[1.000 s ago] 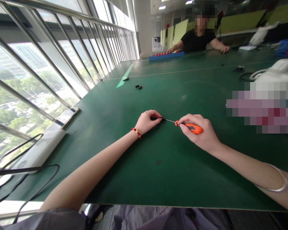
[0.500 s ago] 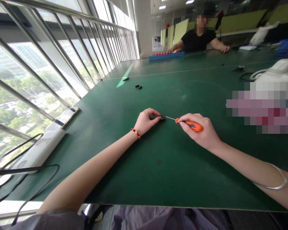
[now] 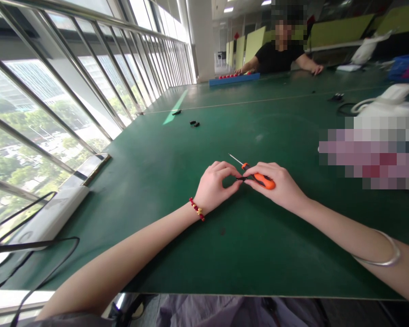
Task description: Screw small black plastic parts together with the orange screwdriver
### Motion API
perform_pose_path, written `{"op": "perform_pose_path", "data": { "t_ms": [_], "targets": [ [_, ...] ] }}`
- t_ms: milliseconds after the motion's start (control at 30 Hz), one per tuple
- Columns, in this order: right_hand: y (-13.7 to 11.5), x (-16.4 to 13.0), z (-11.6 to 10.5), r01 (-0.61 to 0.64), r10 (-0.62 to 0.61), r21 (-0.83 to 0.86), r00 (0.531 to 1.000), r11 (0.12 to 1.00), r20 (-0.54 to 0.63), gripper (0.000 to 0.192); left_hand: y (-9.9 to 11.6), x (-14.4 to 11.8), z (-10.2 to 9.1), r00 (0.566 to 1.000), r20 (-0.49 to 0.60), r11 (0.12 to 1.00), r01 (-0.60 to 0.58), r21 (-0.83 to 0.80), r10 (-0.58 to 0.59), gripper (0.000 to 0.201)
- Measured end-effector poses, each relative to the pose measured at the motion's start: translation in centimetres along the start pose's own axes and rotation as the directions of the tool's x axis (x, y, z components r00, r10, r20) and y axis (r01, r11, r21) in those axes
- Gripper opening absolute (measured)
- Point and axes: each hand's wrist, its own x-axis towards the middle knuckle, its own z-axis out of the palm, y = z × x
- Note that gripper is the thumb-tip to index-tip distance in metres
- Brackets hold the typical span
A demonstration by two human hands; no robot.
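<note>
My left hand pinches a small black part between thumb and fingertips, above the green table; its exact kind is too small to make out. Closed around an orange and black screwdriver, my right hand also brings its thumb and forefinger to the near end of that black part. The screwdriver's thin metal shaft points up and to the left, past the part and apart from it. Fingertips of both hands almost meet and partly hide the part.
Several small black pieces lie farther back on the green table. Behind them is a blue tray with red items, beside a person. A white power strip with cables lies left, below the metal railing.
My hands have come together. The screwdriver's tip has left the black part and swung upward, and my right thumb and forefinger now touch the part. My left hand moved slightly right.
</note>
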Motion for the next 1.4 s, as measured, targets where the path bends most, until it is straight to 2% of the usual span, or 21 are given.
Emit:
{"op": "perform_pose_path", "data": {
  "t_ms": [200,500,600,700,800,933,1067,1167,1233,1333,1400],
  "targets": [
    [0.3,0.1,0.1,-0.019,0.019,0.004,1.0,1.0,0.02,0.007,-0.1,-0.1,0.0,0.999,0.035,1.0,0.012,0.029,-0.013,0.008],
    [0.3,-0.1,0.3,-0.034,0.033,0.008,0.999,0.999,0.042,0.009,0.5,-0.4,-0.2,0.998,0.049,0.967,-0.049,0.251,0.037,0.013],
    [0.2,-0.1,0.2,-0.038,0.038,0.009,0.999,0.999,0.003,0.011,0.4,-0.2,-0.4,0.999,0.029,0.959,0.021,0.281,-0.03,0.012],
    [0.2,0.0,0.0,-0.064,0.065,0.006,0.997,0.998,-0.052,0.014,-0.5,0.1,-0.6,0.987,0.003,0.948,0.156,0.277,-0.164,0.011],
    [0.3,0.1,-0.1,-0.096,0.098,0.033,0.994,0.995,-0.038,0.013,-1.7,0.3,-0.7,0.963,0.036,0.938,0.25,0.239,-0.266,0.011],
    [0.4,0.1,0.0,-0.107,0.108,0.08,0.994,0.991,-0.012,0.012,-2.5,0.3,-0.5,0.952,0.102,0.939,0.26,0.224,-0.288,0.011],
    [0.3,0.1,0.1,-0.097,0.098,0.087,0.995,0.992,-0.004,0.012,-2.4,0.6,-0.6,0.954,0.088,0.946,0.269,0.179,-0.288,0.012],
    [0.2,0.1,0.1,-0.12,0.118,0.109,0.993,0.987,0.03,0.013,-2.9,0.8,-1.8,0.949,0.038,0.945,0.307,0.111,-0.313,0.014],
    [0.2,0.0,0.1,-0.14,0.133,0.129,0.989,0.982,0.062,0.014,-4.0,0.6,-3.4,0.942,-0.004,0.935,0.333,0.126,-0.335,0.016],
    [0.2,0.0,0.1,-0.151,0.136,0.163,0.986,0.975,0.097,0.014,-6.9,-0.7,-7.1,0.914,-0.095,0.886,0.405,0.227,-0.394,0.02],
    [0.2,0.0,0.2,-0.14,0.122,0.178,0.986,0.974,0.111,0.015,-9.0,-2.3,-10.0,0.857,-0.207,0.802,0.514,0.305,-0.471,0.023]
  ]
}}
